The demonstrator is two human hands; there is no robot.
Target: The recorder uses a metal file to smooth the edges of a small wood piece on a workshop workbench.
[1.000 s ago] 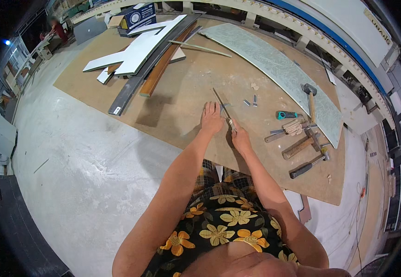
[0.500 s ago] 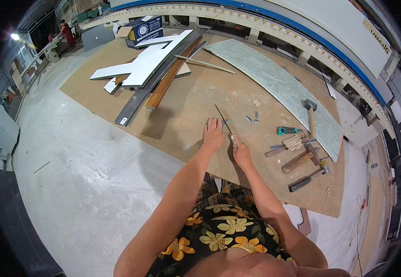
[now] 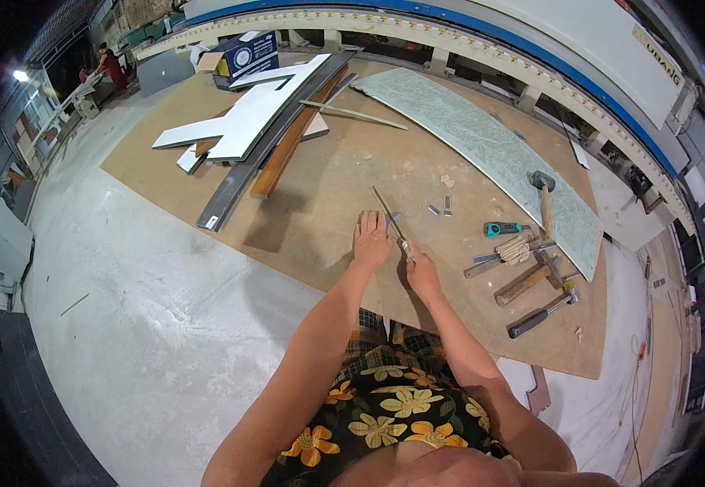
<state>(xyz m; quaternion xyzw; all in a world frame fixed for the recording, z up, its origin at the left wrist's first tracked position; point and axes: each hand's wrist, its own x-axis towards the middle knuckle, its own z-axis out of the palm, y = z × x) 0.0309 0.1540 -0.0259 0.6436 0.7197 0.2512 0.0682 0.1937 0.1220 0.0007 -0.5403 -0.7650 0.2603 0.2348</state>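
My right hand (image 3: pixel 422 271) is closed around the pale handle of a thin, dark, file-like tool (image 3: pixel 385 209), whose blade points away and to the left across the brown board. Beside that blade, my left hand (image 3: pixel 373 240) lies palm down with its fingers stretched forward. A small grey-blue piece (image 3: pixel 394 217) shows by its fingertips, partly covered. Two small metal pieces (image 3: pixel 447 205) rest a little beyond, to the right.
To the right lie a teal-handled cutter (image 3: pixel 505 230), wooden-handled tools, a hammer (image 3: pixel 542 315) and a black mallet (image 3: pixel 542 182) on a long pale-green panel (image 3: pixel 482 154). Far left are white cut boards (image 3: pixel 247 130), dark and brown strips and a blue box (image 3: pixel 244 61).
The file-like tool has shifted slightly back toward me with my right hand. My left hand stays about where it was. The whole view has moved a little.
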